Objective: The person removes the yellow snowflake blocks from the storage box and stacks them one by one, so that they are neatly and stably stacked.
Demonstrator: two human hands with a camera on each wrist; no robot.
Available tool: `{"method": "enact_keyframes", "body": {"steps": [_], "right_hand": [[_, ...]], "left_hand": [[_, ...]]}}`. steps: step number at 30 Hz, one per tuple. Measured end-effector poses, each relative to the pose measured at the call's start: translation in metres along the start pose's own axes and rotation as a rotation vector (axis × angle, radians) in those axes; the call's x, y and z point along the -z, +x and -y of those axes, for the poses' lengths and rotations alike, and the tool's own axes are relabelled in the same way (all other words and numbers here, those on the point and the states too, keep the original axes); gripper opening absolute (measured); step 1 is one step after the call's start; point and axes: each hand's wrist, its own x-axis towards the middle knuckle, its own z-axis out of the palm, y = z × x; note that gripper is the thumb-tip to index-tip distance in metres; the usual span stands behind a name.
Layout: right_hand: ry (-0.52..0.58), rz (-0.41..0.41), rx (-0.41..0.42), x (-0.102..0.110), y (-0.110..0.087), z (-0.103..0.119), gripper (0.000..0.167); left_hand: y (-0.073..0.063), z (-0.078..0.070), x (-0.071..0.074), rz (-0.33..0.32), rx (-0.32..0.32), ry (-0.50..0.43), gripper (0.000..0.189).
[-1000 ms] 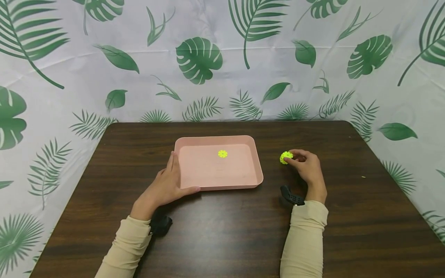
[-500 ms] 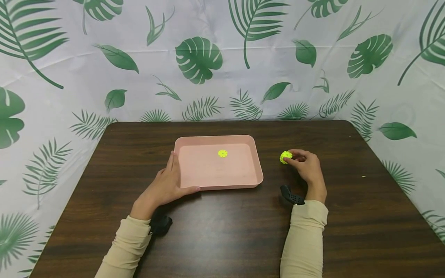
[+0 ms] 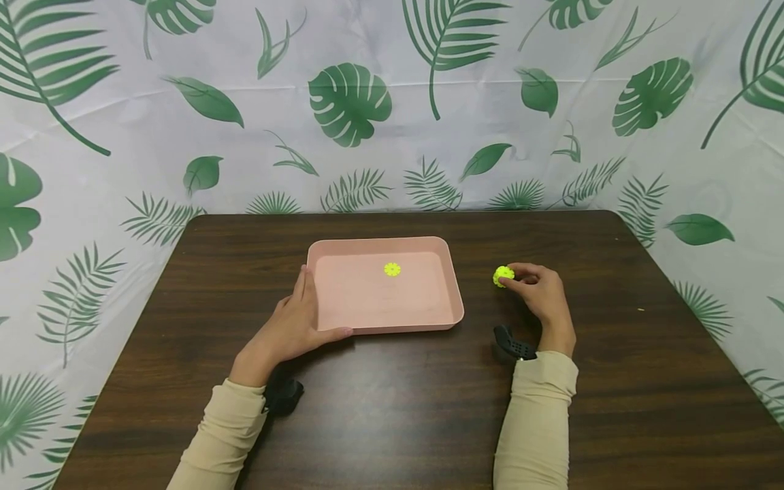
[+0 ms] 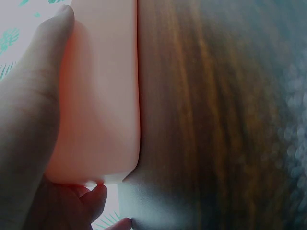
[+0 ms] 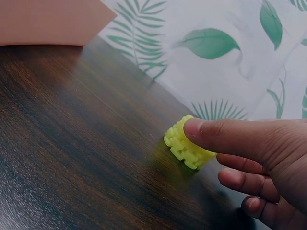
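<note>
A shallow pink tray [image 3: 386, 299] rests on the table, with one bright yellow, flower-shaped notched disc [image 3: 393, 269] lying flat in it toward the back. My left hand [image 3: 289, 327] holds the tray's near left corner, its thumb along the front wall and its fingers along the left side. In the left wrist view the thumb [image 4: 33, 91] lies against the tray wall [image 4: 105, 91]. To the tray's right, my right hand [image 3: 542, 292] pinches a short stack of yellow notched discs [image 5: 184, 143] between thumb and fingers. The stack is at or just above the tabletop.
The dark wooden table [image 3: 392, 401] extends around the tray on all sides. A tiny pale fleck [image 3: 640, 309] lies on it at the right. Behind hangs a white cloth [image 3: 459, 136] printed with green leaves. Black straps with cameras sit on both wrists.
</note>
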Motion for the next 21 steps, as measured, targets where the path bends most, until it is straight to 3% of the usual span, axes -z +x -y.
{"method": "enact_keyframes", "body": {"steps": [14,21], "right_hand": [[0.039,-0.018,-0.012,0.004,-0.003,0.007,0.054],[0.035,-0.066,0.050,0.009,-0.006,0.024,0.054]], "left_hand": [[0.001,-0.001,0.000,0.004,0.009,-0.002,0.135],[-0.001,-0.001,-0.001,0.001,0.007,-0.012,0.134]]}}
